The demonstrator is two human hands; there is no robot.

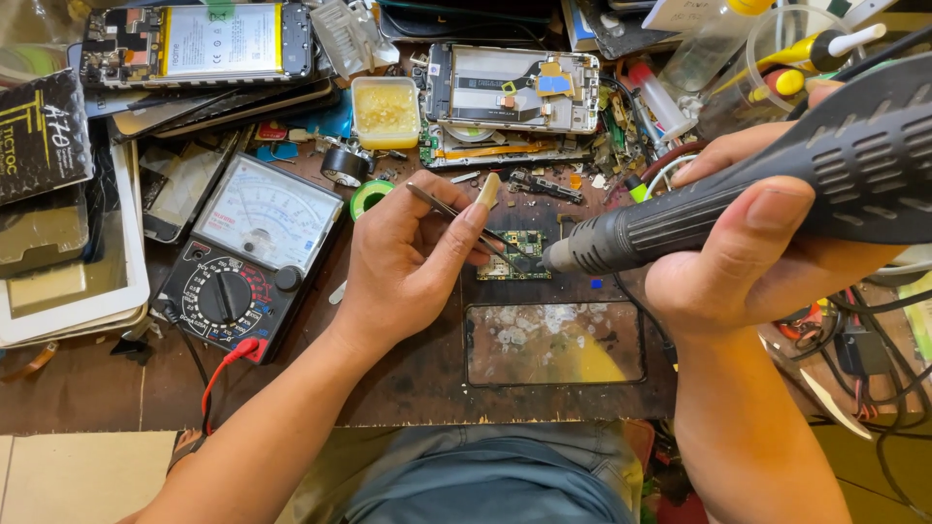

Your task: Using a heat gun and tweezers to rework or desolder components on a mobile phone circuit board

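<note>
Multimeter [248,257] beside left hand [413,262], opened phone [513,89] behind circuit board [516,254]

A worn dark brown wooden workbench [408,388] fills most of the view, its surface scuffed and stained, its front edge chipped. Below that edge at the lower left lies a pale beige tiled floor [68,475]. Light falls evenly and warm from above, with soft short shadows on the wood. No wall or window shows from this downward angle.
</note>
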